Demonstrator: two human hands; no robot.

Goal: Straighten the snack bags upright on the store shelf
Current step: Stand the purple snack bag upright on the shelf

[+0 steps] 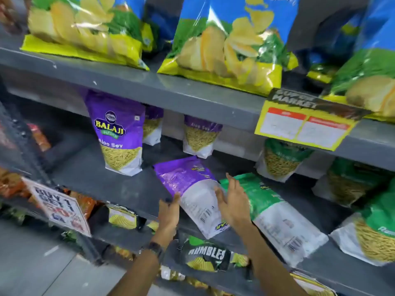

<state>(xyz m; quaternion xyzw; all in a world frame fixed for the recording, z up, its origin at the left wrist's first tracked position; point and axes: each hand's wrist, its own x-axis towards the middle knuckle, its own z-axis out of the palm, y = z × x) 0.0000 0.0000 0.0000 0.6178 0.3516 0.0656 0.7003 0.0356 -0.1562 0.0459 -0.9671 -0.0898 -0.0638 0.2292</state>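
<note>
**Fallen purple bag about to be raised**

Left hand [168, 212] pinches the flat purple bag's [192, 189] left edge; right hand [233, 201] rests open on its right side (green bag [271, 210] alongside, also down). Next, probably: grip both edges — tip it upright on the shelf [119, 184].

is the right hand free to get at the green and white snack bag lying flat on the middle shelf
Probably yes. The right hand is open, resting on the fallen purple and white snack bag, and the flat green and white snack bag lies directly beside it with nothing between them on the grey metal shelf.
</note>
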